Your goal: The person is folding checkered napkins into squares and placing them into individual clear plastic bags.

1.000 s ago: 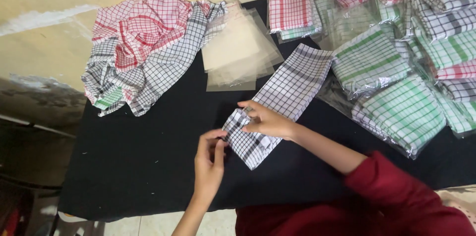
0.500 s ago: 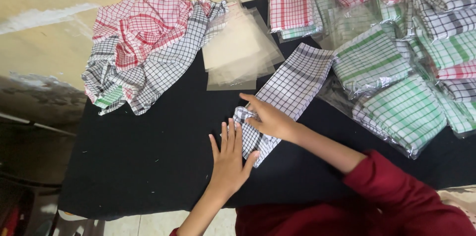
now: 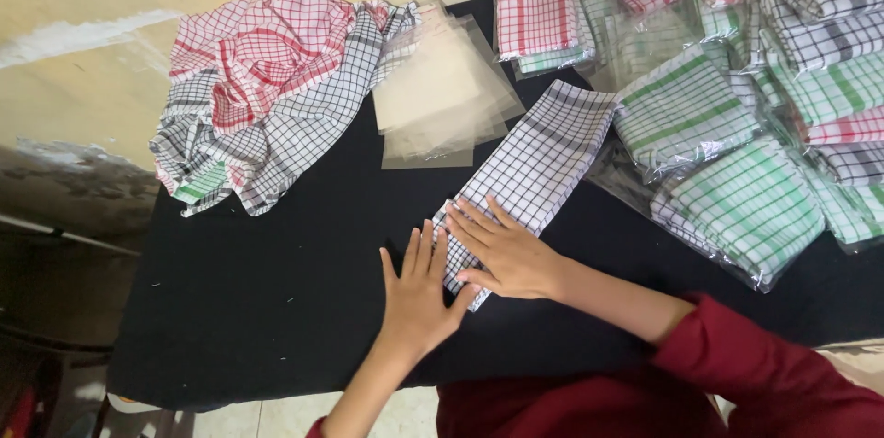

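Folded black-and-white checked cloth (image 3: pixel 539 162) lies as a long strip on the black table (image 3: pixel 276 309), just right of the stack of clear plastic sleeves (image 3: pixel 442 93). Right hand (image 3: pixel 506 254) rests flat on the strip's near end, fingers spread. Left hand (image 3: pixel 419 291) lies flat, fingers extended, touching that end's left edge and gripping nothing

Folded cloth (image 3: pixel 543 157) lies on table (image 3: pixel 276 309), between loose heap (image 3: pixel 267 88) and bagged stacks (image 3: pixel 746 125).
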